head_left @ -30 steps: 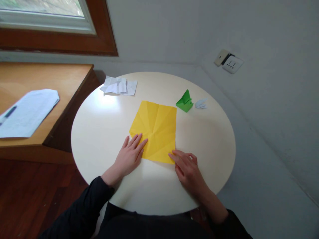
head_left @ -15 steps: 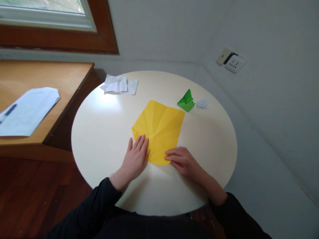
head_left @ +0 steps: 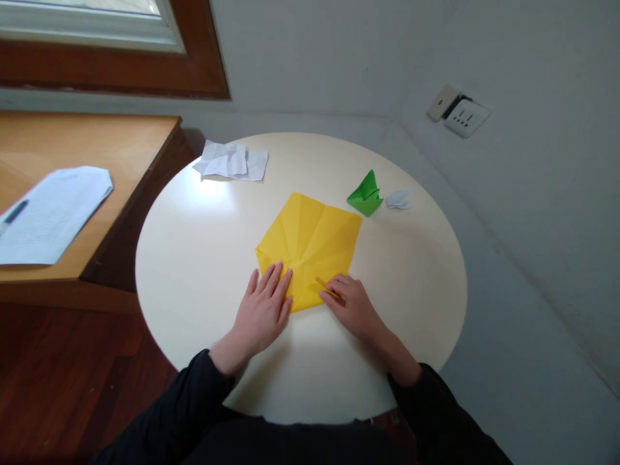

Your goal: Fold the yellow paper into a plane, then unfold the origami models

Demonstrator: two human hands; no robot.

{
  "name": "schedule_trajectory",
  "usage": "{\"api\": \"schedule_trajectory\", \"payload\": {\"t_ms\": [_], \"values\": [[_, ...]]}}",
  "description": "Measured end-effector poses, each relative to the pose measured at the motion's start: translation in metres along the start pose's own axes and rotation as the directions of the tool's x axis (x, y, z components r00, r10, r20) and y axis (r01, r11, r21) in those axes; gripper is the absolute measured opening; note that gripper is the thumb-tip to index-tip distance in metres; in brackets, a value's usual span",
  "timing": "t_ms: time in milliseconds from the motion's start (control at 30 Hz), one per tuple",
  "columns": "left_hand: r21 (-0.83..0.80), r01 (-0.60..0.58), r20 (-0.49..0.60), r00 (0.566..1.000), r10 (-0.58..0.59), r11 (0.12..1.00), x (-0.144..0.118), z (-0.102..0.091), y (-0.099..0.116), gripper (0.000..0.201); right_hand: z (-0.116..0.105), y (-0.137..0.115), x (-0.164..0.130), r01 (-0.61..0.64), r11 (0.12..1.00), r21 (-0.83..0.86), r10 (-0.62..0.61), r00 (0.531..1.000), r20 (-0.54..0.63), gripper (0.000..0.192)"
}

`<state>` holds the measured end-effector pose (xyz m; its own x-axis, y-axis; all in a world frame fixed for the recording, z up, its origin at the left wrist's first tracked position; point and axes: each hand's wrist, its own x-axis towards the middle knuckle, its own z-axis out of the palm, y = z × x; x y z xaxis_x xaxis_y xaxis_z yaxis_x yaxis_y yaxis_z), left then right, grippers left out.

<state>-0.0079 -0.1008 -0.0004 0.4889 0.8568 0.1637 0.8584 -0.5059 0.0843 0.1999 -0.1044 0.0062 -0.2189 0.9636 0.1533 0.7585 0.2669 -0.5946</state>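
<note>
A yellow sheet of paper (head_left: 310,239) with creases fanning out from its middle lies on the round white table (head_left: 194,278). My left hand (head_left: 264,303) rests flat on its lower left part, fingers stretched out. At the lower right edge my right hand (head_left: 352,305) pinches a corner of the sheet between thumb and fingers, and that corner is lifted and turned over toward the middle. Part of the folded corner is hidden by the fingers.
Behind the sheet to the right are a green folded paper piece (head_left: 366,194) and a small white folded paper (head_left: 398,199). Creased white papers (head_left: 232,161) lie at the far left rim. A wooden desk (head_left: 130,148) to the left bears a paper sheet (head_left: 62,213) and a pen (head_left: 16,212).
My right hand has moved slightly up, lifting and folding the sheet's lower right corner inward. My left hand has stayed flat in place. The view has shifted a little.
</note>
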Motion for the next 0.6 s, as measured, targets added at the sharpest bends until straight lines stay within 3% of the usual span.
{"api": "schedule_trajectory", "payload": {"t_ms": [233,600], "values": [[-0.036,-0.025,-0.005,1.0,0.024,0.999,0.0,0.0,-0.002,0.048,0.015,-0.009,0.002,-0.076,0.985,-0.152,0.052,0.986,-0.156,0.012],[-0.097,-0.148,-0.019,0.989,0.147,0.984,-0.009,-0.004,-0.003,0.047,0.018,-0.015,0.003,-0.112,0.967,-0.229,0.075,0.984,-0.161,0.015]]}}
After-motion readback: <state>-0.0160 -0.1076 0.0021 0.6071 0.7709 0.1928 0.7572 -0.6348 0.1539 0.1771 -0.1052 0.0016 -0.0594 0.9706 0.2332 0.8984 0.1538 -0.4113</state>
